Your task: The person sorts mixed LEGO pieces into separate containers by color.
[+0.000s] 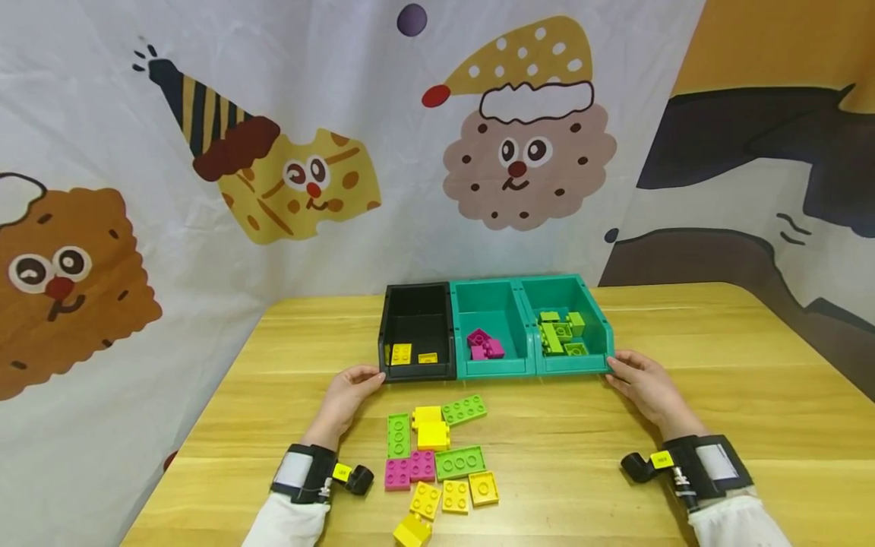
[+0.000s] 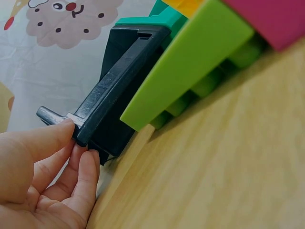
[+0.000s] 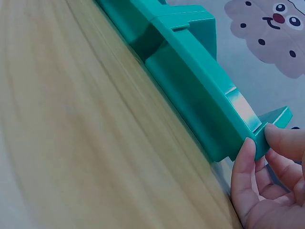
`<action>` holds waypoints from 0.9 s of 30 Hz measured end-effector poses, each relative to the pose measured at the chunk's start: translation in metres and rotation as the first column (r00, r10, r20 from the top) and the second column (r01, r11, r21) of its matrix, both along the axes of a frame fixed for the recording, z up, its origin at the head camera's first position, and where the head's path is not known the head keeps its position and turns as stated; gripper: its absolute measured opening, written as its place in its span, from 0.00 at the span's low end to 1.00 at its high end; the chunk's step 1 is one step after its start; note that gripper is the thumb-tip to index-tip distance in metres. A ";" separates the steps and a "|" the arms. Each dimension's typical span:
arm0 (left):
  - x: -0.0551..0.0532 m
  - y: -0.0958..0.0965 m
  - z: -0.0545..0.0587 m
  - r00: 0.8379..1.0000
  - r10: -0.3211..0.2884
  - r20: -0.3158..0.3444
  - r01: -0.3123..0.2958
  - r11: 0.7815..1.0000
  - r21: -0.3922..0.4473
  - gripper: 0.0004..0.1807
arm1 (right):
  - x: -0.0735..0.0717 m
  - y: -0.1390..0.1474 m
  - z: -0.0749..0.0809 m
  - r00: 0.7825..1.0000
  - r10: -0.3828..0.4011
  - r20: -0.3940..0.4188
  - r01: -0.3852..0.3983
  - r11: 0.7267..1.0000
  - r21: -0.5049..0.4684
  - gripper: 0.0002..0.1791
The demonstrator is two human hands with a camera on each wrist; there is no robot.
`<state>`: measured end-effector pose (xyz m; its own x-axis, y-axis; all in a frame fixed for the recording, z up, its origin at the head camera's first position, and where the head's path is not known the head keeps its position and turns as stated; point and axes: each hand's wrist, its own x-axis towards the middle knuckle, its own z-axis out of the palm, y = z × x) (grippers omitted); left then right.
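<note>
Three joined bins stand in a row at the back of the table. My left hand (image 1: 345,399) pinches the front left corner of the black bin (image 1: 418,373), thumb on top and fingers below in the left wrist view. At the other end, my right hand (image 1: 649,389) pinches the front right corner of the right teal bin (image 1: 574,365). Between them is the middle teal bin (image 1: 495,368). Yellow bricks (image 1: 402,353) lie in the black bin, magenta bricks (image 1: 478,349) in the middle one, and several green bricks (image 1: 552,339) in the right one.
Loose toy bricks lie on the wooden table (image 1: 560,456) in front of the bins: a green brick (image 1: 465,409), a yellow brick (image 1: 434,435), a magenta brick (image 1: 397,474) and several more. A printed cloth (image 1: 410,251) hangs behind the table.
</note>
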<state>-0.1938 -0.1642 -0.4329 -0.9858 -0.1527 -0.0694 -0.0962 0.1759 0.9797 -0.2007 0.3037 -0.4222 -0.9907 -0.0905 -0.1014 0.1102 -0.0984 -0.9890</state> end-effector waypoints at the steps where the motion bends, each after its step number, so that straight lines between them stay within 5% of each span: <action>1: 0.000 0.000 0.000 1.000 -0.001 0.000 0.001 1.000 0.002 0.12 | 0.000 0.000 -0.001 1.000 -0.002 0.001 0.002 1.000 -0.002 0.04; 20: 0.001 0.000 0.005 1.000 -0.012 0.019 0.011 0.999 0.047 0.16 | -0.001 0.001 -0.003 1.000 -0.008 -0.018 0.008 1.000 -0.004 0.02; 27: 0.002 0.000 0.011 0.999 -0.036 0.008 0.033 0.980 0.199 0.17 | 0.000 0.000 -0.003 1.000 -0.008 -0.015 0.008 1.000 0.013 0.02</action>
